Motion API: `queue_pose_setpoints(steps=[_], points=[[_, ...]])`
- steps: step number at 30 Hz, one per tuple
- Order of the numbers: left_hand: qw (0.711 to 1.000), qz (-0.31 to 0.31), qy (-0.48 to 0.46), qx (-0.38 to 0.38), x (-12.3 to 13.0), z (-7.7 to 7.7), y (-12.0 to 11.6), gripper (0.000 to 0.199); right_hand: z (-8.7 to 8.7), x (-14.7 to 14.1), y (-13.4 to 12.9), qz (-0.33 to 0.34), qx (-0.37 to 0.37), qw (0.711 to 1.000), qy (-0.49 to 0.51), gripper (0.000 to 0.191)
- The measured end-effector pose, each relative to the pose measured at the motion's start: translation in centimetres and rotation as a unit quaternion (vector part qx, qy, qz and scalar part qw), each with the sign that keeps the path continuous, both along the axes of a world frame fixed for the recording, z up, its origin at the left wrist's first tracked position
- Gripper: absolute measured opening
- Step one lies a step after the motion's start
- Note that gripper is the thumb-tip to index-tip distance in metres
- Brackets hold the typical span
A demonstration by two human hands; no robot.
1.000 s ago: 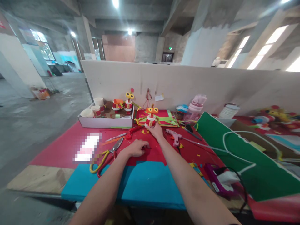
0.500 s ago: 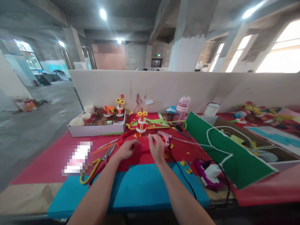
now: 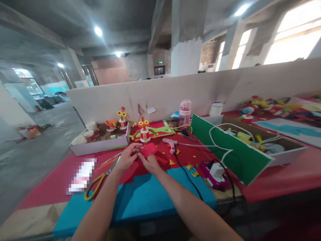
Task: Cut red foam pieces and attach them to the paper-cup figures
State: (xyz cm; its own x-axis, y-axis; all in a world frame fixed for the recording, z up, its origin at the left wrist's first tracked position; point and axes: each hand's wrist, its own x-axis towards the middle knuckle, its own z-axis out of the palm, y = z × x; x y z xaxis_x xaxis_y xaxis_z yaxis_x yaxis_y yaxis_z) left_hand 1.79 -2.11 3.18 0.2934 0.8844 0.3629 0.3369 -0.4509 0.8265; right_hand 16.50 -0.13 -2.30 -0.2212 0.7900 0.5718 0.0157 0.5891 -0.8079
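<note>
We have our right hand's grip (image 3: 151, 164) clamped on a thin, curved red paper piece (image 3: 149, 149) above the red-covered table (image 3: 60, 175); our left hand (image 3: 128, 157) is just left of it, its grip we cannot tell, and a red-and-white cup figure with an orange head (image 3: 144, 136) stands on the far side

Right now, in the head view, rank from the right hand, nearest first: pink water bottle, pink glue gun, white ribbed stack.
From the right hand:
1. Pink glue gun: just right.
2. Pink water bottle: back, by the partition.
3. White ribbed stack: back, farther right.
</note>
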Motion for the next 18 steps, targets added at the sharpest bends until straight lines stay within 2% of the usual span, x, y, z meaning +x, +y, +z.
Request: queue_pose_setpoints(steps=[1,3,5,6,8,10,12,14,16,18], points=[[0.999,0.023,0.038,0.014,-0.7,0.6,-0.6,0.042,-0.1,0.1,0.0,-0.01,-0.007,1.0,0.015,0.045],[0.98,0.13,0.139,0.05,-3.4,1.5,-2.3,0.039,-0.5,0.2,0.3,-0.029,-0.063,0.997,0.019,0.05],[0.926,0.254,0.278,0.039,-6.9,1.9,-4.6,0.027,-1.0,0.2,0.9,-0.038,-0.148,0.988,0.001,0.056],[0.893,0.282,0.35,0.012,-8.6,1.8,-5.8,0.027,-1.3,0.2,1.2,-0.041,-0.184,0.982,-0.001,0.058],[0.839,0.286,0.459,-0.062,-11.3,0.9,-8.1,0.028,-1.7,0.0,1.7,-0.043,-0.23,0.972,0.011,0.056],[0.81,0.263,0.512,-0.118,-12.5,-0.4,-9.7,0.026,-1.9,-0.2,2.2,-0.053,-0.254,0.966,0.017,0.047],[0.803,0.248,0.526,-0.127,-12.5,-1.6,-10.3,0.026,-1.8,-0.2,2.6,-0.072,-0.26,0.963,-0.001,0.034],[0.797,0.254,0.531,-0.139,-11.8,-2.3,-10.2,0.04,-1.6,0.3,2.9,-0.096,-0.249,0.964,-0.018,0.028],[0.785,0.262,0.537,-0.166,-10.9,-2.4,-9.7,0.052,-1.3,0.9,3.1,-0.111,-0.229,0.967,-0.021,0.035],[0.773,0.268,0.54,-0.198,-10.2,-2.0,-9.2,0.057,-1.0,1.4,3.2,-0.115,-0.222,0.968,-0.017,0.04]])
